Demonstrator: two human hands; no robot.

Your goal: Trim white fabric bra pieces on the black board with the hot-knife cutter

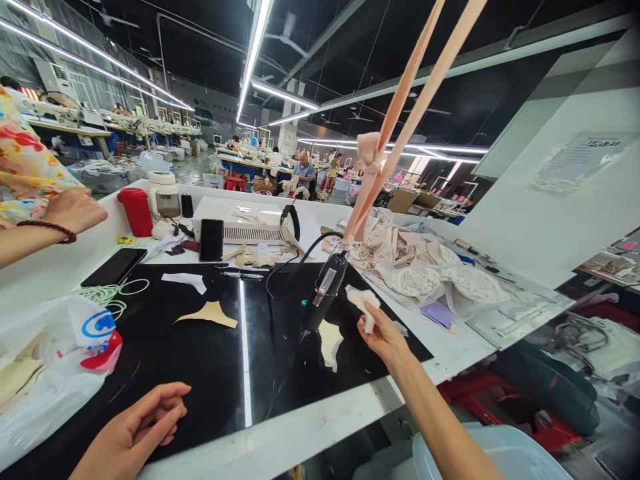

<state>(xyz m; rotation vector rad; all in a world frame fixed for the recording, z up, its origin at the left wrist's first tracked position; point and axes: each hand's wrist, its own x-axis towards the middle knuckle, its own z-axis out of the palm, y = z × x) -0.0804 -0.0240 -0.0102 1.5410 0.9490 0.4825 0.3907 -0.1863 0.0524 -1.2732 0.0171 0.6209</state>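
- A person's left hand (135, 427) is half-curled at the near side of a glossy black work mat (200, 363), with nothing visible in its fingers; whether the palm hides anything, one cannot tell
- Over the mat's right side, the right hand (386, 339) holds a small, folded piece of soft white material (361, 298) in a narrow pinch between thumb and fingers
- The step in hand appears to be handling that single piece; the next move calls for a light pinch that keeps the soft material clear of the tool beside it
- That slim black hand tool (326, 290) hangs from knotted pink fabric straps (370, 177), its tip near a curved cream cutout (330, 343)
- At left sits a white plastic bag with blue and red print (75, 333); farther in, a curved tan cutout (213, 315) lies on the mat
- Beyond, a heap of beige fabric and lace (400, 250) spreads at right, while a co-worker's hand (75, 208) shows at left
- In the distance, a seated person (303, 172) bends over pale cloth
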